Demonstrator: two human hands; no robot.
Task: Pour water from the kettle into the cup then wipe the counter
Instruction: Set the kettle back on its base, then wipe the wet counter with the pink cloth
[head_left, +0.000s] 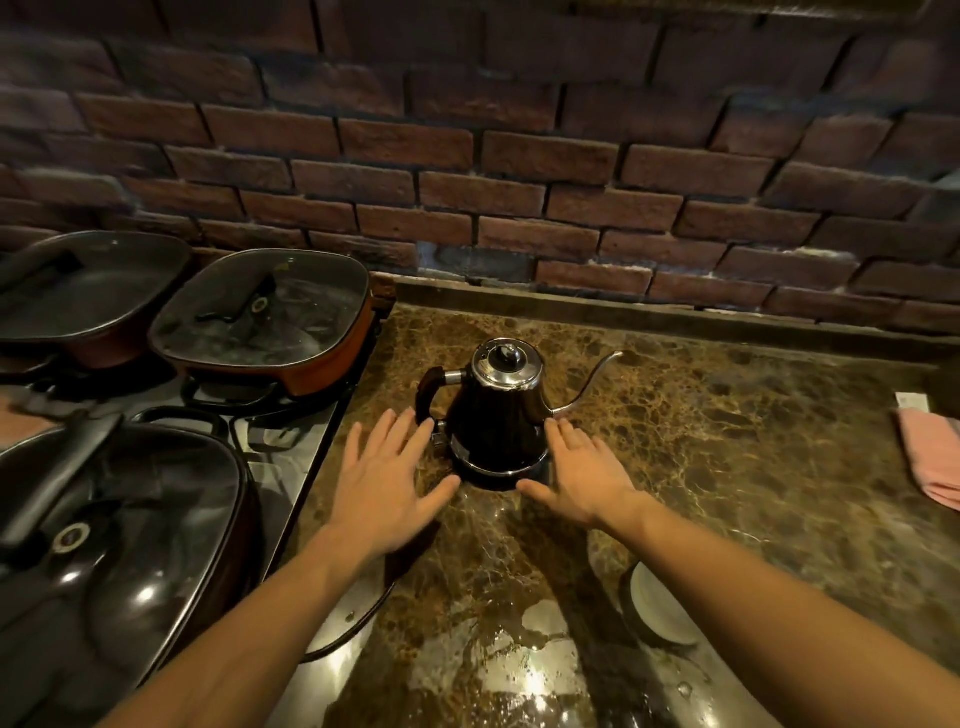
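Note:
A black gooseneck kettle with a chrome lid stands on its round base in the middle of the brown marble counter, handle to the left, thin spout to the right. My left hand lies flat with straight fingers just left of the base, fingertips near the handle. My right hand lies flat just right of the base, holding nothing. A dark cup with a pale inside sits near the front, partly hidden under my right forearm. A pink cloth lies at the right edge. A water puddle shines on the counter in front.
A gas hob fills the left side, bearing three lidded pans: two orange-sided ones at the back and a large dark one at the front. A brick wall backs the counter.

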